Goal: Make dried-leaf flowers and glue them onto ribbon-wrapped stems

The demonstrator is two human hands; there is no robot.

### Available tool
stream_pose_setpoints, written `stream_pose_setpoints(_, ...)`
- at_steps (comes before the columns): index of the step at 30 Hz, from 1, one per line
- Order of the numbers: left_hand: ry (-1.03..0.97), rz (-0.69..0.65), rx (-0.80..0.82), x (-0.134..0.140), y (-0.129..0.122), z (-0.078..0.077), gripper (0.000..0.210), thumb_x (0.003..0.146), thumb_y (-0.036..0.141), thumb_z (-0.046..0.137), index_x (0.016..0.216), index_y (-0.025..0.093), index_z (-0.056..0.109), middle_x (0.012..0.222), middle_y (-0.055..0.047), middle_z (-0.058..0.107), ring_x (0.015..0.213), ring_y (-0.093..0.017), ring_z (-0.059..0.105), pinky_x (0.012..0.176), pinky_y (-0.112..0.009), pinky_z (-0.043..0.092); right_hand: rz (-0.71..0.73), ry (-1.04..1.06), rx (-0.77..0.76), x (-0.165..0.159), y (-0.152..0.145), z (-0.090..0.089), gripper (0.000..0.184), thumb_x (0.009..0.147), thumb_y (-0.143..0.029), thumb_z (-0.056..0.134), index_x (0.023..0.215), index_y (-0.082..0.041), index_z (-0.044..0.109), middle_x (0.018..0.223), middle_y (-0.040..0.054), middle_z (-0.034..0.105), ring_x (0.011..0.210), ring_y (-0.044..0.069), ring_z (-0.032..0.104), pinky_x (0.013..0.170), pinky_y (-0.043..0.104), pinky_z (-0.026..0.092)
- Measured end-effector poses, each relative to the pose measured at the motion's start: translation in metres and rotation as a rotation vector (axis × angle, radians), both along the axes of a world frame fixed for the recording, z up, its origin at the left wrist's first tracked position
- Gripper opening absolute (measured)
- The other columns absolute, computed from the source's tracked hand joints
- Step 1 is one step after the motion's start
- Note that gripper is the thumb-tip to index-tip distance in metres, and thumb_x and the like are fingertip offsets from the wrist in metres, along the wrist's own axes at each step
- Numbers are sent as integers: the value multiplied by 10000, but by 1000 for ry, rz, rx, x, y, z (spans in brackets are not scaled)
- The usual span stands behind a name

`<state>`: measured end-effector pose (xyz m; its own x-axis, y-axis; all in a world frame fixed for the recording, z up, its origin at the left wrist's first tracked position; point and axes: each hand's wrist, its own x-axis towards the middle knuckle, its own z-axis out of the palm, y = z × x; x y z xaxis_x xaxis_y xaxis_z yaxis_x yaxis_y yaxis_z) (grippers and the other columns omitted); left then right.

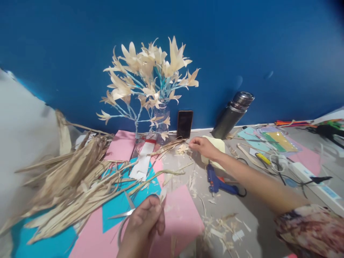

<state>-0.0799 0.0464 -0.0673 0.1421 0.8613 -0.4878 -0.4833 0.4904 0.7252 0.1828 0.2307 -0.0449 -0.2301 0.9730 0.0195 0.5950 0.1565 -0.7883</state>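
Note:
My left hand (149, 216) is closed in a pinch on a small pale husk piece (163, 194), above the pink paper (182, 211). Open scissors (120, 215) show beside and partly behind that hand; whether they touch it I cannot tell. My right hand (202, 147) reaches forward to a heap of pale cut husk pieces (183, 149), its fingertips drawn together at the heap's right edge. Anything between those fingertips is too small to make out. A blue glue gun (215, 181) lies below my right forearm.
Husk flowers (150, 64) stand in a clear bottle (162, 116) by the blue wall. A phone (184, 123) and a dark flask (232, 114) lean nearby. Dried husks (72, 186) lie left, a power strip (317, 186) right, scraps (225, 233) in front.

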Motion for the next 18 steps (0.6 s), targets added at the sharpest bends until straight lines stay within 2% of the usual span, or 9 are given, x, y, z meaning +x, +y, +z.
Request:
stream_pose_setpoints(2,-32,42,-11,1,1,2,406,709,421,843,776,195,512,543,59,514,456,-63,414,474,-180,295,20,188,-144,-1,-17,13,353,887,-498,578,791,-159,590,716,7,582,523,90,402,460,209,283)
stream_pose_setpoints(3,-51,66,-15,2,1,5,416,692,403,859,793,199,511,575,59,535,464,-65,433,476,-180,323,37,376,-277,-2,-30,20,376,838,-525,652,793,-158,587,752,14,592,510,73,368,438,199,233)
stream_pose_setpoints(5,-86,95,-3,4,2,12,433,667,371,880,808,202,507,652,47,588,481,-66,462,474,-187,365,71,731,-542,-6,-60,34,387,734,-472,801,787,-155,586,780,3,586,503,42,310,439,182,175)
stream_pose_setpoints(8,-106,81,61,12,0,25,406,689,353,862,792,183,508,796,0,661,500,-58,481,449,-185,378,120,963,-750,-16,-104,47,359,685,-371,873,760,-147,602,716,-20,573,495,28,278,458,181,166)
stream_pose_setpoints(12,-127,55,124,26,-9,40,363,737,351,814,804,182,499,853,-26,685,511,-70,514,421,-187,390,131,1013,-835,-30,-145,40,324,681,-333,884,767,-137,640,688,-12,604,479,22,279,462,187,149)
stream_pose_setpoints(18,-19,52,207,41,-28,50,320,794,388,747,806,198,490,572,34,592,454,-95,503,416,-186,401,139,1039,-844,-49,-175,19,336,655,-335,903,727,-120,655,640,-13,597,460,18,305,435,185,131)
